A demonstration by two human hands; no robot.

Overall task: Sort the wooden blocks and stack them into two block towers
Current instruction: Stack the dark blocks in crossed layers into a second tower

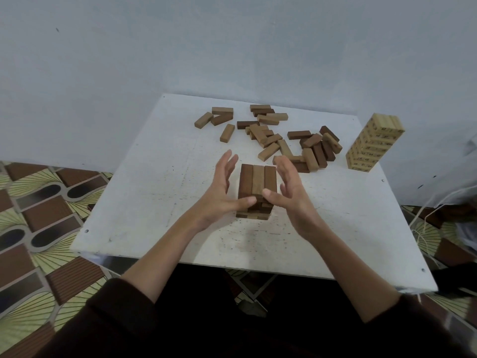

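Near the middle of the white square desk (160, 202) stands a short tower of dark and light brown wooden blocks (256, 192); the left hand (222, 187) and right hand (289, 187) flank it, fingers straight, thumbs touching its near face. Loose brown blocks (271, 135) lie beyond, and a pale numbered block tower (374, 142) stands far right

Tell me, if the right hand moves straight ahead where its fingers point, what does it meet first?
Probably the loose pile of brown wooden blocks just beyond the fingertips of the right hand. Its fingers already overlap the nearest blocks in the picture, though depth is unclear.
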